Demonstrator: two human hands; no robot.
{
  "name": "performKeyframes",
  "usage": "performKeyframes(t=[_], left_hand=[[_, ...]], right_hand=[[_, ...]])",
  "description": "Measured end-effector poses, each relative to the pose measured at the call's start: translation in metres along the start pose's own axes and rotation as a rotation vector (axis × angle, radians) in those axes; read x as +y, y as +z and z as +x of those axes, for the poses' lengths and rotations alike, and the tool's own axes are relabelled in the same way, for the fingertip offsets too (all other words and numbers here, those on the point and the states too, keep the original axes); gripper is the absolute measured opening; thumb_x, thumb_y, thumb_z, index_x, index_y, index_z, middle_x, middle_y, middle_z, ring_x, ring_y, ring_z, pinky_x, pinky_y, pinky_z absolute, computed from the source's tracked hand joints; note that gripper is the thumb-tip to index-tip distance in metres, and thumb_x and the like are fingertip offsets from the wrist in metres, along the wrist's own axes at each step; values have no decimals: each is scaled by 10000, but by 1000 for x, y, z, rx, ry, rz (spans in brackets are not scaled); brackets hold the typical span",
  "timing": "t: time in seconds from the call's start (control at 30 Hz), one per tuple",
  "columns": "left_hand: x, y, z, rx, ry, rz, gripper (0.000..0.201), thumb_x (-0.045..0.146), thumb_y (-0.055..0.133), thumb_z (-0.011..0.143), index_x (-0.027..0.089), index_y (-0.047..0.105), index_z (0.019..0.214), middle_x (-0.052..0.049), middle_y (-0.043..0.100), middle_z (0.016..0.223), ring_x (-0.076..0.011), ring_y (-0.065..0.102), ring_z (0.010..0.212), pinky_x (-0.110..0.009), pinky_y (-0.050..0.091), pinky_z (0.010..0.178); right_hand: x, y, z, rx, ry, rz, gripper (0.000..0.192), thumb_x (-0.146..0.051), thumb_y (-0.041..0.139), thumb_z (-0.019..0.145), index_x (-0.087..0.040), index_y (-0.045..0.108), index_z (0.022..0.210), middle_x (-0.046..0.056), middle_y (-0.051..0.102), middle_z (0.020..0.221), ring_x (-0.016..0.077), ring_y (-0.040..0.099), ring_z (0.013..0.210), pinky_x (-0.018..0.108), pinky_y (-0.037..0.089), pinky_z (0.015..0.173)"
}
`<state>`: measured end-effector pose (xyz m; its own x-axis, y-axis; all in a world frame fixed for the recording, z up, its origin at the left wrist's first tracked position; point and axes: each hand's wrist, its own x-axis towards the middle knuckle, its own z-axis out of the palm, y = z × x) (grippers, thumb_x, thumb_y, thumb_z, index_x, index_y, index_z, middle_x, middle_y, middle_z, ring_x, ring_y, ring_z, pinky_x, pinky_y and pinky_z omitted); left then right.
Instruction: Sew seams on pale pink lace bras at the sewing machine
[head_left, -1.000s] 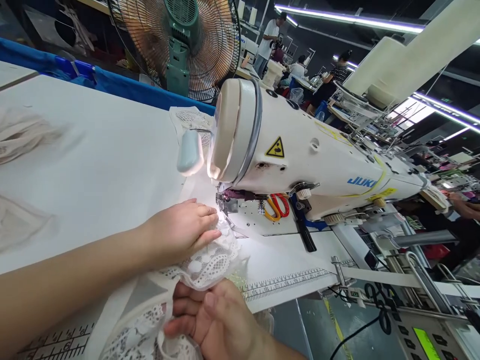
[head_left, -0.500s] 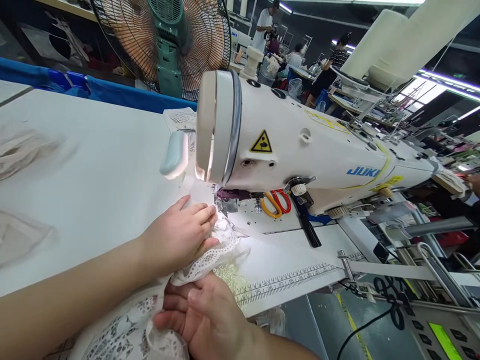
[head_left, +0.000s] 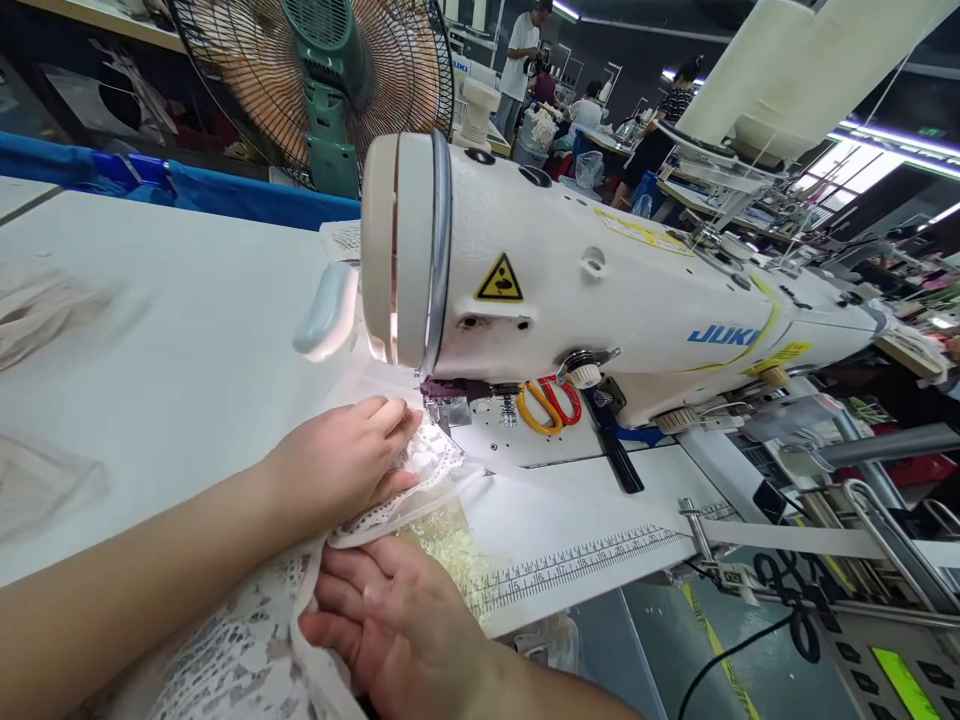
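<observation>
White openwork lace [head_left: 420,470] lay bunched at the presser foot [head_left: 444,408]; left hand [head_left: 341,465] pressed flat, right hand [head_left: 390,620] fingers pinched its edge.

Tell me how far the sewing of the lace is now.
Done: no sewn length shows past the presser foot. In hand: the left hand presses the white lace fabric flat at the white sewing machine; the right hand grips the lace edge. Left: most lace lies unfed near the person.
</observation>
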<state>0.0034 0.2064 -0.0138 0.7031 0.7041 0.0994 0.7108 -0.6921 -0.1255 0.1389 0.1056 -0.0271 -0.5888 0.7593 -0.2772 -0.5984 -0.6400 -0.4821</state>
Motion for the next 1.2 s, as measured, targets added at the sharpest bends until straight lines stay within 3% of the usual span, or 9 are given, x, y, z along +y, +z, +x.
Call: performKeyframes(t=[0.1,0.17,0.27,0.33,0.43,0.63,0.83,1.03,1.2], left_hand=[[-11,2,0,6,17,-46,475,426,529,876,125,589,1238,-104,612,925,-242,551,810,-347,459,727],[-14,2,-1,16,14,-69,402,393,527,876,207,613,1222,-101,625,958,-236,559,798,-352,448,727],[-8,0,-5,14,63,-90,358,249,482,882,300,626,1205,-91,656,1032,-242,595,901,-390,436,828],[5,-1,-9,9,131,-133,402,149,456,857,294,640,1183,-80,663,1145,-245,585,1063,-439,385,978],[30,-2,-16,10,207,-230,414,96,469,814,241,649,1157,-55,637,1266,-217,549,1180,-428,297,1109],[59,-11,-30,160,192,-273,321,60,435,844,137,682,1032,-107,712,1016,-230,632,920,-374,476,912],[44,-7,-33,175,227,-289,365,181,465,870,164,577,1216,-84,642,925,-240,558,863,-421,460,863],[28,-3,-25,212,258,-352,293,208,409,900,227,632,1089,-68,661,1144,-231,561,913,-407,413,888],[13,3,-18,230,300,-388,321,214,396,918,242,637,1129,-43,700,1098,-228,562,917,-427,373,957]], right_hand=[[-5,-11,-12,-63,26,-186,663,-483,773,627,-228,541,1193,81,602,1198,180,604,1016,365,445,947],[-19,-20,-24,-148,-14,-522,657,-479,698,739,-226,472,1302,102,619,1201,191,621,1006,378,466,906],[-58,-31,-36,-140,-384,-1357,359,-303,559,874,-172,583,1207,79,691,906,172,622,786,330,489,770],[-85,-38,-35,-28,-627,-1850,310,-195,476,897,-141,615,1169,91,658,849,188,576,762,315,470,686],[-113,-47,-25,-2,-698,-2278,318,-85,494,850,-199,667,1091,94,644,975,213,554,868,308,450,693],[-115,-58,-26,-205,-679,-2381,204,-88,537,865,-195,674,972,42,686,1034,195,547,953,316,417,815],[-106,-59,-36,-255,-809,-2366,226,-73,525,858,-146,636,1040,40,699,1061,191,538,1021,330,372,853],[-104,-56,-26,-236,-840,-2471,185,-94,522,855,-157,641,982,32,686,963,190,520,945,323,351,806],[-103,-51,-12,-184,-878,-2578,136,-135,504,883,-181,630,857,29,648,846,178,490,840,308,308,732]])
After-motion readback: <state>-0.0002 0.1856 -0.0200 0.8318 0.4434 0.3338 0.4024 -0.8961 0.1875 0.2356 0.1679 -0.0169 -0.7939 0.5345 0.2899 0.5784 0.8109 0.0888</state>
